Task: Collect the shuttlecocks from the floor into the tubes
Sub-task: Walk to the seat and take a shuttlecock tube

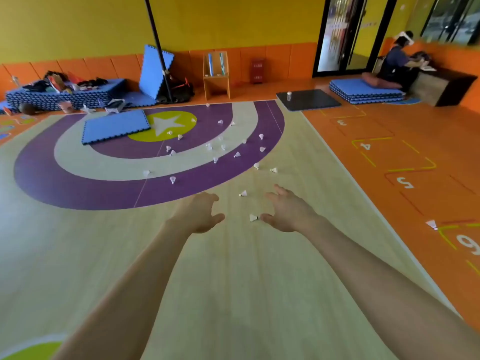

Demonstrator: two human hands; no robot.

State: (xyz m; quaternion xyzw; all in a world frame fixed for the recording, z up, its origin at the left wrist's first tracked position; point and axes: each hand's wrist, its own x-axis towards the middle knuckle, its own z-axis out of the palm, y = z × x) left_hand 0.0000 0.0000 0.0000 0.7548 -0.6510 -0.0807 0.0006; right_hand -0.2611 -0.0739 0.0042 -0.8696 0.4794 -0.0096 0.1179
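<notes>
barely begun, we judge: our left hand [200, 213] and right hand [288, 211] hover empty, fingers [281, 189] loosely spread, shuttlecocks [253, 217] strewn mid-frame on the floor [233, 281].

Single head view, wide-angle with bowed edges, faces forward and down across the floor [233, 281] toward the far wall [233, 22] along the top of the frame, with left hand [200, 214] and right hand [288, 211] reaching in from the lower edge to mid-frame, nearest the lens.
</notes>
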